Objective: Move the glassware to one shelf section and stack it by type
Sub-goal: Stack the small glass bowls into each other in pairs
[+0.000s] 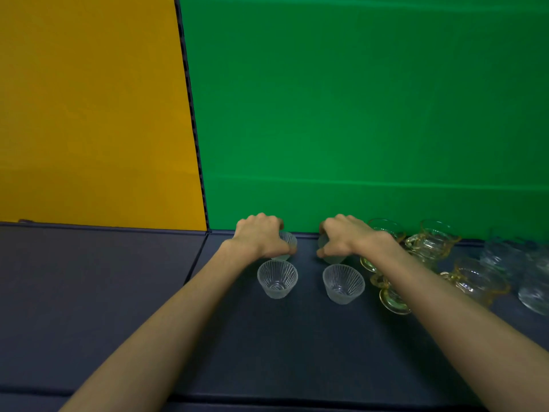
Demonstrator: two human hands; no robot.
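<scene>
Two clear ribbed glass cups stand upright on the dark blue shelf surface (118, 292): one to the left (277, 279) and one to the right (343, 283). Behind them, near the green back wall, my left hand (261, 237) grips another clear ribbed cup (288, 241) from above. My right hand (344, 236) grips a matching cup (322, 242), mostly hidden under the fingers. Right of my right arm stand yellow-tinted glass cups with handles (432, 242), some stacked, and clear glass pieces (534, 289) at the far right.
A green panel (356, 114) forms the back wall on the right and a yellow panel (89, 114) on the left, with a dark seam between. The shelf surface has a seam running from the corner; its front edge (267, 399) lies near the bottom.
</scene>
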